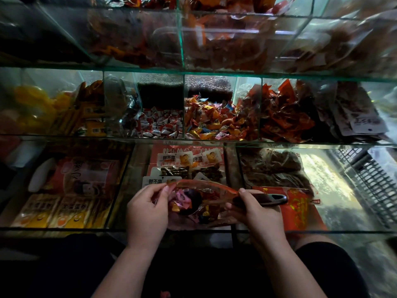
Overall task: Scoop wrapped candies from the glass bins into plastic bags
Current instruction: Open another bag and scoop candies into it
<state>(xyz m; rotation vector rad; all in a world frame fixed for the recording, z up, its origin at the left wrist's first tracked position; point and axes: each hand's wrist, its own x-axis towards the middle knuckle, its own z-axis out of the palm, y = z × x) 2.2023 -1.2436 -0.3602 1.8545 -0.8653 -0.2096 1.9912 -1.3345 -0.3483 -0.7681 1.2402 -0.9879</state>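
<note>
The left hand pinches the left rim of a reddish plastic bag. The right hand clenches the right rim together with the dark handle of a scoop. The bag hangs open over the middle of the front edge of the lowest glass bin, with wrapped candies inside it. More mixed candies fill the middle bin on the shelf above.

Quick tally: two of my own, left hand and right hand, one red-tinted plastic bag, one dark-handled scoop, one other red bag with gold print, three tiers of glass bins. The wrapped candies? Heaps, way too many to count.
</note>
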